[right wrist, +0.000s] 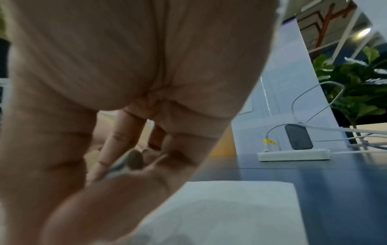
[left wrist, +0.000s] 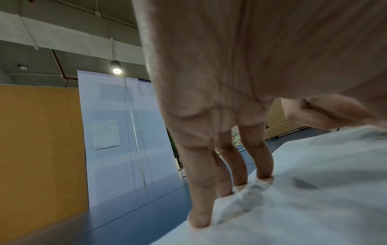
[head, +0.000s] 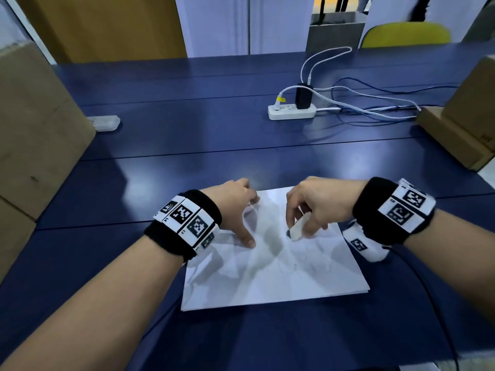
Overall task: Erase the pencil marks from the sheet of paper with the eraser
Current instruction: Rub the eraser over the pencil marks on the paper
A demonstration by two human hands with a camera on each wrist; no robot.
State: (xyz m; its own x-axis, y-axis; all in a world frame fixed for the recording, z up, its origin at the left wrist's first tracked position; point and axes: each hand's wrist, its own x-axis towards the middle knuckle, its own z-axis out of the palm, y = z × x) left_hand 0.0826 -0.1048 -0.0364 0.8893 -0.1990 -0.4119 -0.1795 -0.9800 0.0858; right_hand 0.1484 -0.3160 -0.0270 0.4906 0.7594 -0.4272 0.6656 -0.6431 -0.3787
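- The right hand (head: 316, 207) pinches a white eraser (head: 297, 229) between thumb and fingers, its dark tip pressed onto the sheet of paper (head: 270, 274)
- Faint pencil marks (head: 300, 261) lie on the sheet just nearer the person than the pinched eraser
- Left of that grip, the left hand (head: 235, 207) holds nothing; its straight fingertips (left wrist: 264, 174) and thumb press the sheet onto the blue table (head: 187, 140)
- Well beyond both hands sits a white power strip (head: 292, 111)
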